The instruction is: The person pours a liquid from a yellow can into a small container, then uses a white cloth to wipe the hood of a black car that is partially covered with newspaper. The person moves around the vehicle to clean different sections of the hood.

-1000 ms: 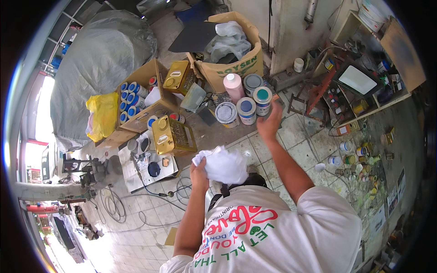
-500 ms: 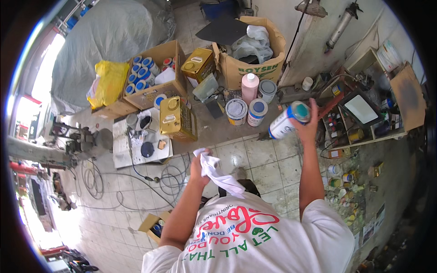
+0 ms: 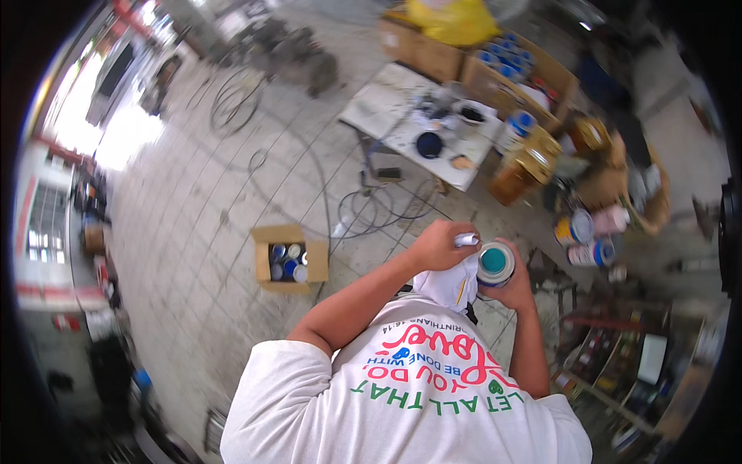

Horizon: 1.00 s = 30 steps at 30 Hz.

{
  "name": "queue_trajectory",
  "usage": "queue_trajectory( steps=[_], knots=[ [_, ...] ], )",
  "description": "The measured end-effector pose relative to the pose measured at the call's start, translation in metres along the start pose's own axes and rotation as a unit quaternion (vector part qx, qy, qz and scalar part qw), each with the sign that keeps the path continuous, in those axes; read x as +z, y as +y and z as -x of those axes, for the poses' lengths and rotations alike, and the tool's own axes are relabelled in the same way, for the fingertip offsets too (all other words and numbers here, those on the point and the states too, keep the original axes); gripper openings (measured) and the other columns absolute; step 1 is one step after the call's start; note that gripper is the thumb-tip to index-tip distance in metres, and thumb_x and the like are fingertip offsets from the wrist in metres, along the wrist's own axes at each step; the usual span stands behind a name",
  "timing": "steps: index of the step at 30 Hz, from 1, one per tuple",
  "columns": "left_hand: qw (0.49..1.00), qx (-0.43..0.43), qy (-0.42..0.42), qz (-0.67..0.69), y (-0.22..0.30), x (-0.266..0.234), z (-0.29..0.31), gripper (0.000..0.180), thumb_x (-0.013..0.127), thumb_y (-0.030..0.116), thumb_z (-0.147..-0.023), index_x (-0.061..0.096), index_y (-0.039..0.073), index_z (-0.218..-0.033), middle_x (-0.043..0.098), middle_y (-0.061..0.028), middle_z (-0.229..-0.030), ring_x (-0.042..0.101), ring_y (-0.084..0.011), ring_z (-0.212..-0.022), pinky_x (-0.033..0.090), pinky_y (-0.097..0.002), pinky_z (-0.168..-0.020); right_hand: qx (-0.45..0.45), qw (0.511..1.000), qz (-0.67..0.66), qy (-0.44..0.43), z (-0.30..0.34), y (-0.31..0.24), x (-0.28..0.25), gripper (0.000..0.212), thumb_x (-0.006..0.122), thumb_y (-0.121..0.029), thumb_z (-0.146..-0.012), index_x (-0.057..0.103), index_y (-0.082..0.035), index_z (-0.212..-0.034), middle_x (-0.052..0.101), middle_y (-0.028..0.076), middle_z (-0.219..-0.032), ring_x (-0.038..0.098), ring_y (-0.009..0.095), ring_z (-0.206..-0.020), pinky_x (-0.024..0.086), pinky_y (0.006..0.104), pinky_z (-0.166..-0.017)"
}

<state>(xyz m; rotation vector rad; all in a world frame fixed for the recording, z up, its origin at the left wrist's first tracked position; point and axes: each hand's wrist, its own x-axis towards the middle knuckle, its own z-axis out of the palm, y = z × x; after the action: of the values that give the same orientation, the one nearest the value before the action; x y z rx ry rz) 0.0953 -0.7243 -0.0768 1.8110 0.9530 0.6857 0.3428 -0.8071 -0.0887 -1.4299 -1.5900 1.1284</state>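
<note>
Both hands have come together since the earlier frame: the paint can [image 3: 495, 263], then held out to the right, is now in front of the chest, next to the white cloth [image 3: 448, 284], and the view has swung to the left. Right hand [image 3: 521, 288] grasps the can from its right and near side, its fingers bent round the wall and partly hidden by it; the right forearm rises steeply, elbow low. The can's lid, with its teal centre, faces up. Left hand [image 3: 442, 246] comes in from the left on a slanting forearm, elbow bent outward, the wrist slightly higher in view than the can. Its fingers are clenched on the cloth; a rolled end pokes out beside the thumb and the rest hangs below, close against the can. I cannot tell whether the cloth presses on it.

Beyond the hands, a white worktop [image 3: 375, 97] carries a dark round disc [image 3: 430, 145] by its near edge and a tan piece [image 3: 462, 162] close to its near corner. To the left, a cardboard box [image 3: 289, 287] with spread flaps holds cans on the tiled floor [image 3: 193, 224].
</note>
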Motion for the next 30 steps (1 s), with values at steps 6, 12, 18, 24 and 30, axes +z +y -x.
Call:
queue_trajectory(
  steps=[6,12,18,24,30],
  knots=[
    [0.974,-0.146,0.173,0.024,-0.084,-0.122,0.170,0.027,0.075,0.024,-0.092,0.075,0.005,-0.112,0.076,-0.0178,-0.100,0.074,-0.0334,-0.090,0.056,-0.0399,-0.083,-0.034,0.976,0.025,-0.214,-0.077,-0.073,0.183,0.097,0.096,-0.008,-0.056,0.051,-0.010,-0.142,0.068,0.008,-0.126,0.067,0.023,-0.119,0.053,0.0376,-0.103],
    [0.952,-0.138,0.225,-0.154,-0.062,-0.224,0.260,0.062,0.080,0.044,-0.087,0.063,0.017,-0.140,0.071,-0.0141,-0.107,0.073,-0.0377,-0.086,0.057,-0.0439,-0.074,-0.097,0.925,0.106,-0.351,-0.126,-0.138,0.330,0.099,0.096,-0.021,-0.056,0.050,-0.012,-0.143,0.066,0.015,-0.130,0.066,0.032,-0.120,0.053,0.0405,-0.103],
    [0.908,-0.156,0.280,-0.268,-0.112,-0.310,0.285,0.066,0.076,0.051,-0.088,0.059,0.014,-0.139,0.067,-0.0118,-0.101,0.071,-0.0349,-0.075,0.055,-0.0442,-0.061,-0.168,0.870,0.071,-0.458,-0.229,-0.180,0.437,0.096,0.093,-0.021,-0.058,0.050,-0.009,-0.143,0.065,0.018,-0.127,0.066,0.036,-0.117,0.053,0.0421,-0.102],
    [0.846,-0.207,0.376,-0.316,-0.214,-0.433,0.267,0.056,0.076,0.050,-0.090,0.067,0.006,-0.123,0.071,-0.0144,-0.094,0.072,-0.0337,-0.073,0.057,-0.0421,-0.062,-0.187,0.853,0.081,-0.481,-0.362,-0.212,0.565,0.089,0.089,-0.019,-0.063,0.052,-0.008,-0.143,0.063,0.019,-0.131,0.061,0.038,-0.125,0.050,0.0452,-0.106],
    [0.775,-0.304,0.444,-0.330,-0.290,-0.631,0.191,0.050,0.075,0.054,-0.090,0.070,0.005,-0.099,0.074,-0.0182,-0.080,0.073,-0.0385,-0.068,0.058,-0.0470,-0.059,-0.320,0.879,0.070,-0.347,-0.540,-0.255,0.698,0.073,0.079,-0.013,-0.071,0.053,-0.005,-0.139,0.063,0.022,-0.129,0.060,0.043,-0.122,0.046,0.0498,-0.105]
  ],
)
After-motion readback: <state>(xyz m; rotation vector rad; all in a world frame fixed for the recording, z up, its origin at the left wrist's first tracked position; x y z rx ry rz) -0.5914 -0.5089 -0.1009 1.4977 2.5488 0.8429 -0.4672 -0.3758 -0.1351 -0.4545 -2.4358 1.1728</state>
